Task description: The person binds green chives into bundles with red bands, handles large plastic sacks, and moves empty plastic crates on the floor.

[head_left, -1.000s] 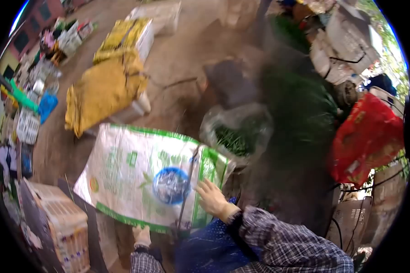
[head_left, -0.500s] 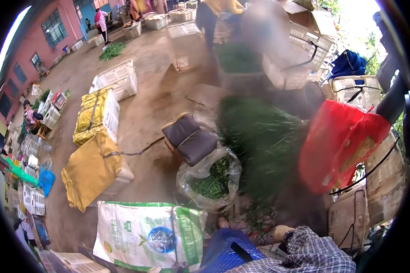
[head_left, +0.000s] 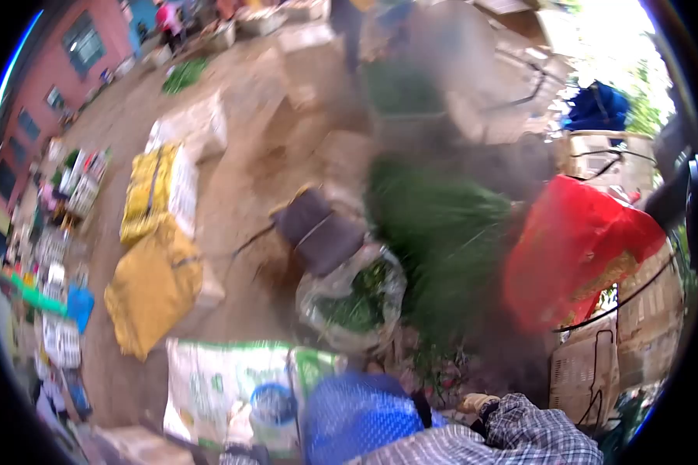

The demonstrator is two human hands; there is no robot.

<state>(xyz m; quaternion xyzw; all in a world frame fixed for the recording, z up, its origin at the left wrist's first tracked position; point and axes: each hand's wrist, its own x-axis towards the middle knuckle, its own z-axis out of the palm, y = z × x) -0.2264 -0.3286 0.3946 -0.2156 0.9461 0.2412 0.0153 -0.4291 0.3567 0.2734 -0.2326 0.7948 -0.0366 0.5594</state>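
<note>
Here, a white sack (head_left: 202, 384), green-edged, round blue print (head_left: 273, 401), hands (head_left: 240, 426) (head_left: 478, 403) blurred, grip impossible to tell

This is an outdoor produce yard, with bare earth ground (head_left: 244, 194) beside a pink building (head_left: 118, 39) at ten o'clock. Fresh greens mark its trade: a big leafy heap (head_left: 442, 225) at three o'clock, a clear plastic bag (head_left: 310, 301) of cut greens near six, and a smaller green pile (head_left: 184, 75) between ten and eleven. Slatted plastic crates (head_left: 574, 376) stand at four o'clock, and loaded crates (head_left: 260, 22) line up around eleven, near a person (head_left: 167, 19). A printed sack (head_left: 209, 380) lies at seven; sunlit foliage (head_left: 650, 105) shows at two.
</note>
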